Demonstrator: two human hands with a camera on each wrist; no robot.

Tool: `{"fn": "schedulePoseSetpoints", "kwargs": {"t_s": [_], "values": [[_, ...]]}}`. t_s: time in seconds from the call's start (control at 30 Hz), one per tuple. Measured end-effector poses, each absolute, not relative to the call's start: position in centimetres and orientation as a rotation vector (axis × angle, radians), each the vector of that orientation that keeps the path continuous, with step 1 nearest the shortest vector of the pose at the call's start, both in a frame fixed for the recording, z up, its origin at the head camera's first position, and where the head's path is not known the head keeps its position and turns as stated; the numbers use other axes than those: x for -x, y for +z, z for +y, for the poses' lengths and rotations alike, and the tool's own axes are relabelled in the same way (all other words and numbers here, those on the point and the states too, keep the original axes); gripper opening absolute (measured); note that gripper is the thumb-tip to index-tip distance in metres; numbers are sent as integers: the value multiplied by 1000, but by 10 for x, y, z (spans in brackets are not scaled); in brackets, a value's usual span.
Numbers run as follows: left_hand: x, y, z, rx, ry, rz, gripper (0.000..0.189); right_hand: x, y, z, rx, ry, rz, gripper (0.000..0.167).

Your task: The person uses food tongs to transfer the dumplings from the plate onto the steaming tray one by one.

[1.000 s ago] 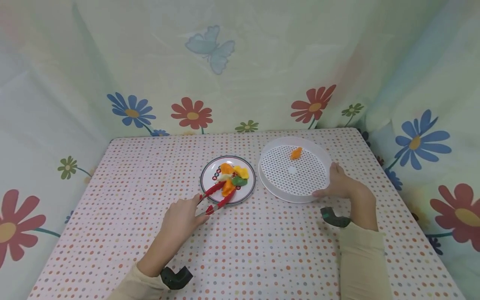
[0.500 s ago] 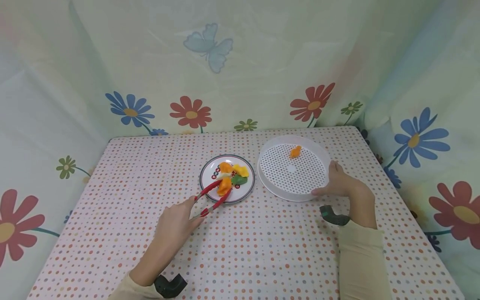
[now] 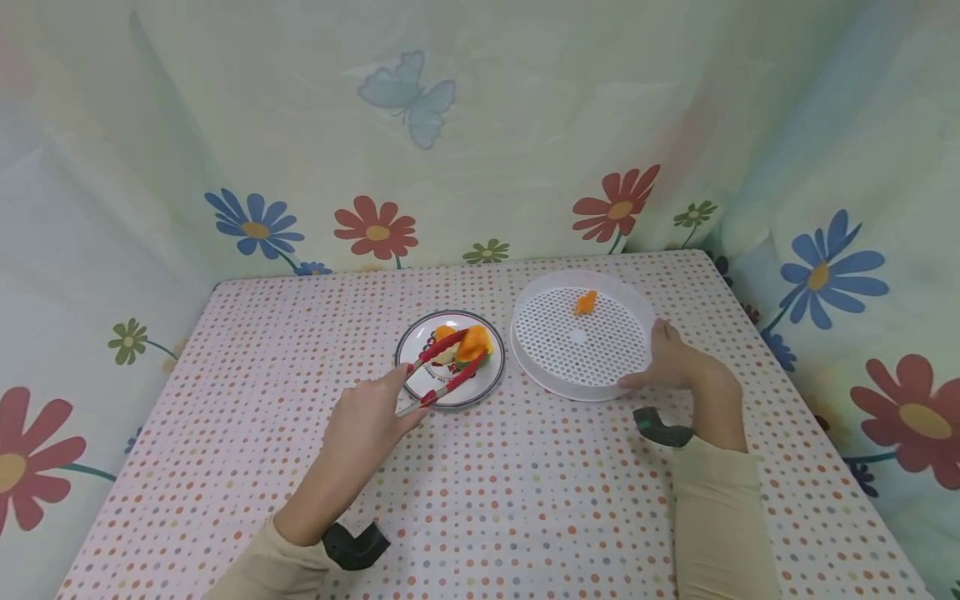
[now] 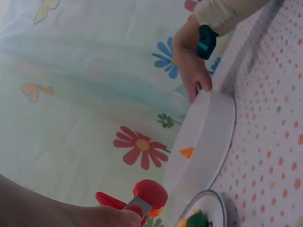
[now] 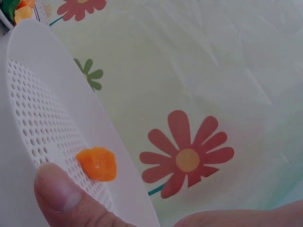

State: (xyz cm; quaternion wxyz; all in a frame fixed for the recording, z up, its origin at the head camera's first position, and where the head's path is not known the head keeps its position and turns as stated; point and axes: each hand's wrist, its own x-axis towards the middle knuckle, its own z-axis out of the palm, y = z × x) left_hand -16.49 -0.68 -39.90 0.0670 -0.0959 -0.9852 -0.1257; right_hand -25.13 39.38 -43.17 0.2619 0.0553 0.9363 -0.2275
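My left hand (image 3: 367, 417) holds metal tongs (image 3: 457, 380) with red tips, pinching a glossy orange lump (image 3: 472, 343), perhaps a small folded dumpling. It hangs over a white plate (image 3: 480, 392) with a dark rim. Partly hidden below are another orange piece (image 3: 444, 332) and white, yellow and green ones. To the right, my right hand (image 3: 678, 367) grips the near-right wall of a round white sieve (image 3: 558, 383); its thumb (image 5: 61, 194) shows at the rim in the right wrist view. One orange piece (image 3: 586, 302) lies inside on the perforated bottom.
The plate and sieve stand close together on a dotted tablecloth (image 3: 525, 500). A flowered curtain (image 3: 495, 125) hangs behind the table's back edge and along both sides. Dark camera mounts (image 3: 356, 546) sit on the wrists.
The tongs have taken hold of the front orange piece and lifted it from the plate, moving slightly up and right. The right hand stays on the sieve.
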Motion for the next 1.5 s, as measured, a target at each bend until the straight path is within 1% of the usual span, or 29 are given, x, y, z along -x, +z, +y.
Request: {"fn": "schedulePoseSetpoints", "kwargs": {"t_s": [0.27,0.43,0.57,0.7,0.93,1.2,1.3,1.5], "values": [[220,-385,79,546,-369,-3018,59,253,-427,400,-157,-568,2547,138],[248,-394,126,717,-402,-3058,56,254,-427,394,-142,-561,2555,135],[260,-409,149,760,-436,-3098,53,253,-430,388,-154,-549,2544,133],[268,-420,162,727,-506,-3124,52,252,-431,384,-154,-546,2549,131],[275,-428,177,731,-506,-3070,41,249,-428,387,-176,-580,2550,131],[279,-433,179,692,-553,-3071,42,253,-428,386,-171,-567,2562,132],[279,-435,177,687,-568,-3090,45,254,-431,386,-174,-578,2566,132],[272,-432,173,693,-573,-3063,68,253,-434,392,-186,-592,2559,133]]}}
